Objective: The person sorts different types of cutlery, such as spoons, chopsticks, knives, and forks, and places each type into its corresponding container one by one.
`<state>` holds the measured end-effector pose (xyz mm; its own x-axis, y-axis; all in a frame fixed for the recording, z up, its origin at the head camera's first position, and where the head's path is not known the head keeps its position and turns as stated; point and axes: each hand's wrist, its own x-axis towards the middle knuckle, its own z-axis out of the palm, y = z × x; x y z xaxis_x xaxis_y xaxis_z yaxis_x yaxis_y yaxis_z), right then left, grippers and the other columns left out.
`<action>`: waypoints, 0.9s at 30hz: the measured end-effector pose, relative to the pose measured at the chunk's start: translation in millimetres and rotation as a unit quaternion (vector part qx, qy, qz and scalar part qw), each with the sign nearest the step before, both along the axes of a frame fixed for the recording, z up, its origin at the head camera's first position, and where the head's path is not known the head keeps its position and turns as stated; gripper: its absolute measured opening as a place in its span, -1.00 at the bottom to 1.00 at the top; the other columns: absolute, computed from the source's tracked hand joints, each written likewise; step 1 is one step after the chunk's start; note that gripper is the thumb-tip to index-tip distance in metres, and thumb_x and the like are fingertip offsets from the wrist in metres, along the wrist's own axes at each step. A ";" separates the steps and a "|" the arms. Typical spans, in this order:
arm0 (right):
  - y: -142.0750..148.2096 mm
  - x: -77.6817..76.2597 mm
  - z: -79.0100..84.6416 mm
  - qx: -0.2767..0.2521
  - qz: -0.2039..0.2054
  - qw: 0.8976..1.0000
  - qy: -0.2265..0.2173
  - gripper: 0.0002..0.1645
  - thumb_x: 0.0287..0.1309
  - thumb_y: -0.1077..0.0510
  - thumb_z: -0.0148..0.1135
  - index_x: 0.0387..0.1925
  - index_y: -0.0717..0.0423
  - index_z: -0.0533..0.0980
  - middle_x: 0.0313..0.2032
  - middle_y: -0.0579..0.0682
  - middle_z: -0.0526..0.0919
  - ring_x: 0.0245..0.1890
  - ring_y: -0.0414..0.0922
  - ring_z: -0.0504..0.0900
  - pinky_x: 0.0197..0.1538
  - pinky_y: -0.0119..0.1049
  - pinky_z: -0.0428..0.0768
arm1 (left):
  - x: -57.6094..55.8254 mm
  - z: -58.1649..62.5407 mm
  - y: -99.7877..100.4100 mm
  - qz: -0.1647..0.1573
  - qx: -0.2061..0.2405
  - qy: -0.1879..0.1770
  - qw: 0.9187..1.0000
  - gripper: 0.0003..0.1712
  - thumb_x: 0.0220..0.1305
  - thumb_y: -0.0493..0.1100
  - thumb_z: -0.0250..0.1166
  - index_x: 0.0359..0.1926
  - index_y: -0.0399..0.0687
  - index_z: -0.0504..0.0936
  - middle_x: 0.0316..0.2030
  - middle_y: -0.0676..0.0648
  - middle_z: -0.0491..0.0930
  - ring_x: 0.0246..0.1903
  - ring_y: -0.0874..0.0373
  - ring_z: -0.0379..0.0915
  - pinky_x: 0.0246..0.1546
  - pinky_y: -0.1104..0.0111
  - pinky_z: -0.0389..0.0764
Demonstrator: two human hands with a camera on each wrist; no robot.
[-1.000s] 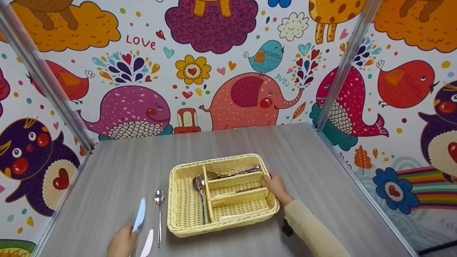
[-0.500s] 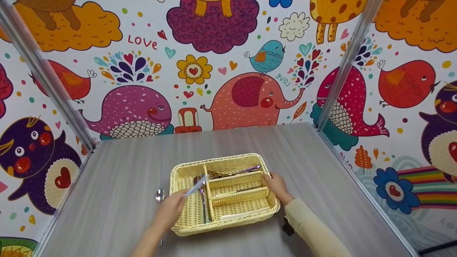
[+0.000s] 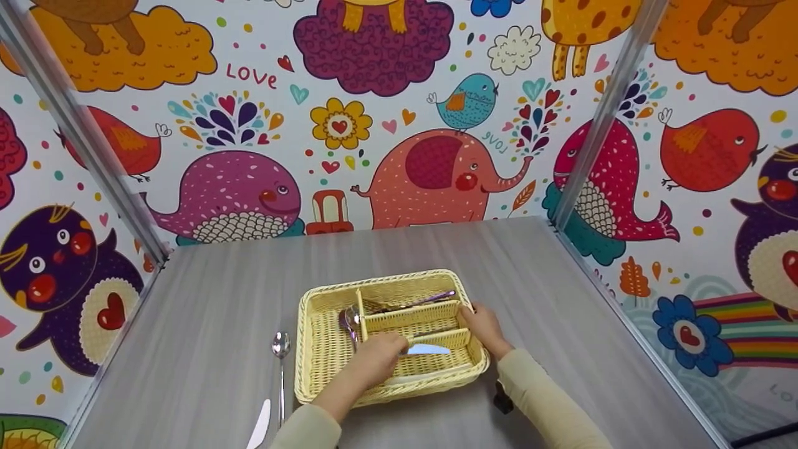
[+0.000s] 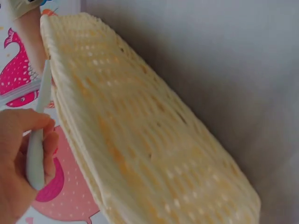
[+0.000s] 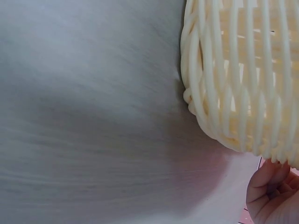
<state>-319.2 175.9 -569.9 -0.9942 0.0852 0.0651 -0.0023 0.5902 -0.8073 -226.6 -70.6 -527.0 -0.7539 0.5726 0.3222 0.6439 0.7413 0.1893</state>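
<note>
My left hand [image 3: 377, 358] holds a table knife [image 3: 430, 350] by its handle over the front right compartment of a pale woven cutlery basket [image 3: 321, 358]. In the left wrist view the fingers curl round the knife's pale handle [image 4: 35, 161], beside the basket's rim [image 4: 70, 98]. My right hand [image 3: 485, 327] grips the basket's right rim; the right wrist view shows its curled fingers [image 5: 273, 191] at the woven edge. Spoons [image 3: 353, 317] lie in the left compartment, partly hidden by my left hand. A purple-handled utensil [image 3: 439, 297] lies in the back compartment.
Left of the basket, a silver spoon [image 3: 281, 346] and another knife [image 3: 260, 424] lie on the grey table [image 3: 218, 299]. Cartoon-printed walls [image 3: 336, 62] enclose the table's back and sides.
My left hand has carried the knife from the table at the left, across the basket's left compartment, to above the front right one. My right hand stays on the rim.
</note>
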 end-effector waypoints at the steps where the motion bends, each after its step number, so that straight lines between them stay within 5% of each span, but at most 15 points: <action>1: 0.1 0.2 0.2 -0.001 -0.001 1.000 -0.002 -0.66 0.16 0.06 0.07 -0.66 0.12 0.35 -0.69 -0.10 0.30 -0.63 -0.17 0.25 -0.51 -0.34 0.25 | -0.6 -1.1 3.2 -0.004 -0.006 -0.007 1.000 -0.85 0.07 -0.38 0.12 -0.42 -0.05 0.54 -0.47 0.02 0.56 -0.43 0.13 0.50 -0.36 0.37 0.51; 8: -0.8 -0.4 0.2 -0.001 -0.005 1.000 -0.004 -0.65 0.16 0.07 0.07 -0.67 0.12 0.36 -0.69 -0.11 0.31 -0.63 -0.18 0.25 -0.52 -0.34 0.25 | -4.5 -6.6 15.9 -0.015 -0.072 -0.049 0.996 -0.64 -0.10 -0.50 0.14 -0.44 0.00 0.71 -0.49 0.05 0.59 -0.42 0.16 0.52 -0.32 0.35 0.52; 14: -0.9 -1.1 -1.0 -0.003 -0.001 1.000 0.001 -0.67 0.16 0.08 0.08 -0.66 0.13 0.37 -0.68 -0.11 0.31 -0.62 -0.18 0.26 -0.51 -0.35 0.26 | -6.1 -13.5 20.4 -0.004 -0.135 -0.078 0.988 -0.66 0.00 -0.45 0.19 -0.37 0.08 0.72 -0.38 0.09 0.64 -0.39 0.15 0.54 -0.38 0.32 0.54; 20: -0.8 -1.7 -1.5 0.000 0.000 1.000 0.006 -0.68 0.15 0.09 0.08 -0.64 0.16 0.40 -0.67 -0.10 0.34 -0.60 -0.17 0.28 -0.49 -0.33 0.28 | -3.4 -18.1 21.9 -0.028 -0.156 -0.072 0.985 -0.82 0.08 -0.34 0.19 -0.50 0.01 0.64 -0.59 0.04 0.49 -0.60 0.23 0.35 -0.64 0.42 0.34; 27: -1.2 -3.1 -3.2 0.001 -0.005 1.000 0.002 -0.69 0.15 0.08 0.08 -0.62 0.16 0.43 -0.65 -0.09 0.37 -0.58 -0.17 0.30 -0.47 -0.34 0.31 | -4.6 -19.1 17.0 -0.041 -0.144 -0.106 0.983 -0.78 0.08 -0.33 0.21 -0.35 0.07 0.69 -0.45 0.06 0.61 -0.46 0.22 0.50 -0.42 0.41 0.50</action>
